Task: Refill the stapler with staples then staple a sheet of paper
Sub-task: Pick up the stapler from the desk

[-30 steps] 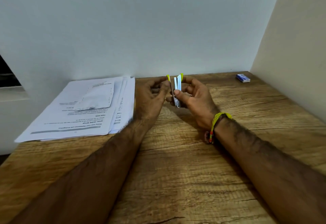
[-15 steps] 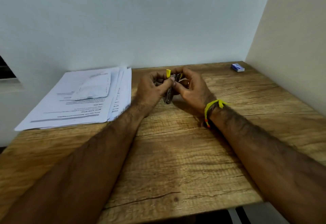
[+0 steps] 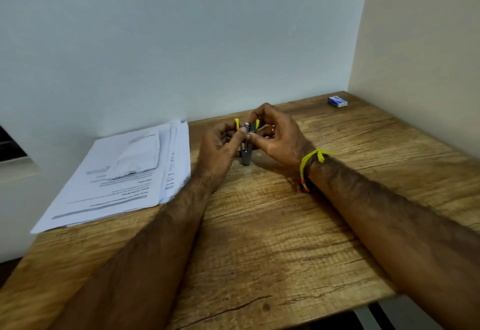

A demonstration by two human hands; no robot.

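Note:
A small metal stapler (image 3: 246, 152) with yellow tips stands on end on the wooden desk (image 3: 272, 239), near the back wall. Its yellow parts are spread apart at the top, with the metal channel between them. My left hand (image 3: 220, 153) grips it from the left, thumb and forefinger pinched at its top. My right hand (image 3: 278, 137) holds it from the right, fingertips meeting the left ones at the channel. Whether a strip of staples is between the fingers is too small to tell. A stack of printed paper sheets (image 3: 122, 179) lies to the left.
A small blue staple box (image 3: 337, 101) lies at the desk's far right corner by the side wall. A folded white sheet (image 3: 137, 155) rests on the paper stack. Walls close off the back and right. The desk's front edge shows at lower right.
The stapler's top has narrowed from wide open to nearly together, and both hands have closed in around it. The view tilted downward, so the desk's front edge now shows.

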